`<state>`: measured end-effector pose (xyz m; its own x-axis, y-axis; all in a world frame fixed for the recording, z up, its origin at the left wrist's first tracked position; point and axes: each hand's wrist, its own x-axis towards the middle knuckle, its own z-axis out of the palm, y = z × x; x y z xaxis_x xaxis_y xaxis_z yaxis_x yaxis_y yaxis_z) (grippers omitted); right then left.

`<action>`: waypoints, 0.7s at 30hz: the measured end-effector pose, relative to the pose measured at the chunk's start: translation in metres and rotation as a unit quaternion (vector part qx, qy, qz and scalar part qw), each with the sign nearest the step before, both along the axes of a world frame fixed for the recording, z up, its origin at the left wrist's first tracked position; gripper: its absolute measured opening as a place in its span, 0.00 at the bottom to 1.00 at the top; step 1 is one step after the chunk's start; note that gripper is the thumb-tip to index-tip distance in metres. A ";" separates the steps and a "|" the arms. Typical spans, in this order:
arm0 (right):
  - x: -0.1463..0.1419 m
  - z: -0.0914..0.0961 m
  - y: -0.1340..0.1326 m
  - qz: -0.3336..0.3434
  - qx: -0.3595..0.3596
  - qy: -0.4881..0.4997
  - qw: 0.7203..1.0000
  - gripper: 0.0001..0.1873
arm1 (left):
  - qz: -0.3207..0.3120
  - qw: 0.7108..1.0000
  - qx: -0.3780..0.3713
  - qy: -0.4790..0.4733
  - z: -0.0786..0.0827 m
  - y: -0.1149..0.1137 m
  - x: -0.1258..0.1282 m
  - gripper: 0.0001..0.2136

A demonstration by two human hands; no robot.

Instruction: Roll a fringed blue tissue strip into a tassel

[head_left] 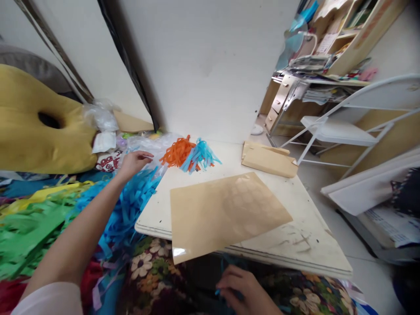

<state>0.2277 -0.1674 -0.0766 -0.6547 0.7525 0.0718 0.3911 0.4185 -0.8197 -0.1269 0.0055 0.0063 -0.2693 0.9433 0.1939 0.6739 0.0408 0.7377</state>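
Observation:
My left hand reaches out over the heap of blue tissue-paper strips, beside the table's far left corner. Its fingers are stretched out, with nothing visible in them. Low in front of the table, over my lap, my right hand has its fingers curled with a bit of blue strip at the fingertips. A brown paper sheet lies across the white table and overhangs its front edge. Behind it sit an orange fringed bunch and a light blue fringed bunch, touching each other.
A folded brown paper bag lies at the table's back right. Green strips and a yellow cushion are on the left. A white panel stands behind the table. A white folding chair stands at the right.

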 end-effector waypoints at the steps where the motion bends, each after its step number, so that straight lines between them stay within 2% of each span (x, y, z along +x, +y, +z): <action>1: 0.000 0.004 0.000 -0.004 -0.001 0.001 1.000 0.09 | 0.000 0.999 0.014 -0.044 0.001 -0.007 0.005 0.12; 4: 0.001 0.019 0.000 -0.013 0.000 0.011 1.000 0.08 | -0.023 0.985 0.042 -0.167 0.000 -0.032 0.030 0.12; 8: 0.003 0.045 0.005 -0.012 0.043 0.038 0.998 0.07 | -0.093 0.951 0.026 -0.293 0.001 -0.077 0.089 0.12; 10: 0.002 0.059 0.007 -0.032 0.094 0.052 0.994 0.06 | -0.188 0.885 -0.032 -0.426 0.006 -0.100 0.121 0.13; 12: 0.000 0.073 0.008 -0.062 0.145 0.069 0.985 0.05 | -0.263 0.817 -0.084 -0.507 0.011 -0.120 0.149 0.12; 13: 0.000 0.079 0.008 -0.081 0.166 0.076 0.980 0.04 | -0.291 0.790 -0.107 -0.528 0.015 -0.128 0.160 0.12; 15: -0.002 0.091 0.006 -0.125 0.197 0.083 0.969 0.03 | -0.328 0.756 -0.141 -0.549 0.020 -0.140 0.175 0.12; 18: -0.001 0.103 0.002 -0.171 0.212 0.079 0.959 0.01 | -0.338 0.749 -0.158 -0.547 0.025 -0.151 0.189 0.14; 21: 0.002 0.108 -0.002 -0.175 0.214 0.086 0.957 0.02 | -0.309 0.777 -0.142 -0.529 0.026 -0.156 0.199 0.14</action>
